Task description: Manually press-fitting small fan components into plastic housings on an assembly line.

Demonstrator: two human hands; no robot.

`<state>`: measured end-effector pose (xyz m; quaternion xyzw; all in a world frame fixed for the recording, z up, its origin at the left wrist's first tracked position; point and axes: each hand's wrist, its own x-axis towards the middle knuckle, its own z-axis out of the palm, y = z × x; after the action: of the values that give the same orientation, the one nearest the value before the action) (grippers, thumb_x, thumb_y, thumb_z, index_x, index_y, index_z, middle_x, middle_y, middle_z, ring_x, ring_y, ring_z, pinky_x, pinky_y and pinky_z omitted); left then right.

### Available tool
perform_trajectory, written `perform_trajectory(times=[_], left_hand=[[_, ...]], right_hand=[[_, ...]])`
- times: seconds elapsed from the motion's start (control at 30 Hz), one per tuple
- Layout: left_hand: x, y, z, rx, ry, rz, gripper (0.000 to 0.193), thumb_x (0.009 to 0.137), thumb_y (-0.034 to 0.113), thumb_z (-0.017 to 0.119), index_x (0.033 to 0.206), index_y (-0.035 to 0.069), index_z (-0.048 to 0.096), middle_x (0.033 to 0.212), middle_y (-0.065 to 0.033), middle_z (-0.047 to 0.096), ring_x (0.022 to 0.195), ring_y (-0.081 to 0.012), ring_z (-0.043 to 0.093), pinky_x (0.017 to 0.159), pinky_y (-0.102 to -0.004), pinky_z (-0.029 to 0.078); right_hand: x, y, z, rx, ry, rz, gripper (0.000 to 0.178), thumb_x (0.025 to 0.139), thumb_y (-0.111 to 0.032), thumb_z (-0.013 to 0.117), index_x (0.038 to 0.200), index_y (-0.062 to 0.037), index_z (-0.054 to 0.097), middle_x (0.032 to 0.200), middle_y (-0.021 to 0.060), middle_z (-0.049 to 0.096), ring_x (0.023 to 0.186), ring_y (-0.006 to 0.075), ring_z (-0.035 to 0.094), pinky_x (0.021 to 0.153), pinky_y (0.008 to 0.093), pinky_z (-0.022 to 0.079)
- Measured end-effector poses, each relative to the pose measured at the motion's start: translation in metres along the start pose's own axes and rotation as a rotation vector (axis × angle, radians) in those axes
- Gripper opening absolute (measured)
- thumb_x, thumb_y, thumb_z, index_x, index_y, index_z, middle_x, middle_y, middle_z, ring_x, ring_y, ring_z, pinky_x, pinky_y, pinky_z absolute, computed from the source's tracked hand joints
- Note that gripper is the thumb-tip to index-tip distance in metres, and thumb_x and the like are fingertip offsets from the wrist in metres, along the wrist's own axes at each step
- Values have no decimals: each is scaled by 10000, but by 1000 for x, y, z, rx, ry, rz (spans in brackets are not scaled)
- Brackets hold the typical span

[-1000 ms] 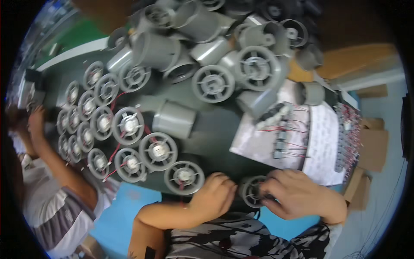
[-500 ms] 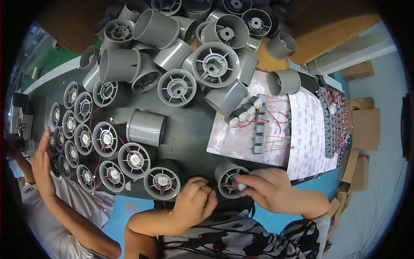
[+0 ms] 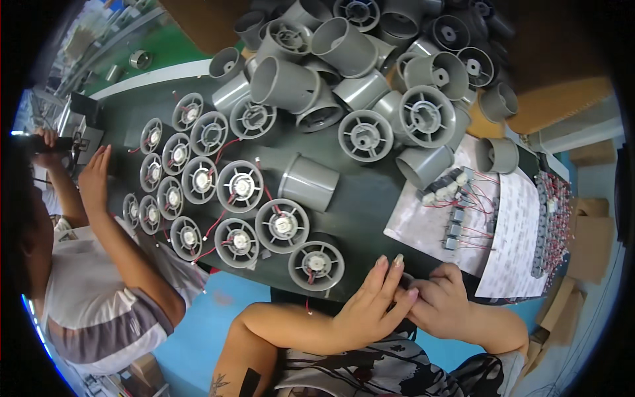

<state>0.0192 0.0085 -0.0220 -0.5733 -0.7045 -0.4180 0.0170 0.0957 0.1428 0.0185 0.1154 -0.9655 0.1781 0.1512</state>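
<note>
My left hand [image 3: 374, 301] is at the near table edge with its fingers stretched out, the tips beside my right hand. My right hand [image 3: 442, 303] has its fingers curled inward; what they hold, if anything, is hidden between the two hands. To the left of my left hand stands a grey plastic cup-shaped housing [image 3: 316, 266] with a spoked face, a white centre piece and red wires. Another such housing [image 3: 282, 225] sits just behind it. Small motors [image 3: 456, 225] with red leads lie on a paper sheet beyond my right hand.
Several spoked housings [image 3: 200, 179] fill the left of the dark table. A plain grey housing [image 3: 309, 182] lies on its side mid-table. Loose housings [image 3: 344, 46] are heaped at the back. Packed motors [image 3: 552, 221] line the right. At the left a co-worker's arm [image 3: 126, 245] reaches in.
The view has swung left, so the table things sit further right. My right hand has left the pinch at the spoked housing and curled in; my left hand has opened from a curl and moved beside it.
</note>
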Motion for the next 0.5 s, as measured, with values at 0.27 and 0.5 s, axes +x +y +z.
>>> perform_trajectory(times=[0.27, 0.5], left_hand=[[-4, -9, -8, 234, 62, 15, 332, 712, 119, 518, 1029, 31, 481, 1100, -270, 441, 951, -382, 447, 763, -479, 396], [-3, 4, -3, -230, -309, 168, 239, 684, 99, 509, 881, -33, 537, 1053, -205, 495, 952, -320, 487, 805, -424, 394]], right_hand=[[27, 18, -1, 139, 41, 24, 286, 650, -207, 601, 915, -102, 573, 783, 49, 492, 605, 194, 456, 595, 345, 381], [144, 39, 34, 42, -74, 166, 295, 729, -219, 570, 999, -111, 518, 704, 97, 485, 526, 246, 534, 446, 326, 431]])
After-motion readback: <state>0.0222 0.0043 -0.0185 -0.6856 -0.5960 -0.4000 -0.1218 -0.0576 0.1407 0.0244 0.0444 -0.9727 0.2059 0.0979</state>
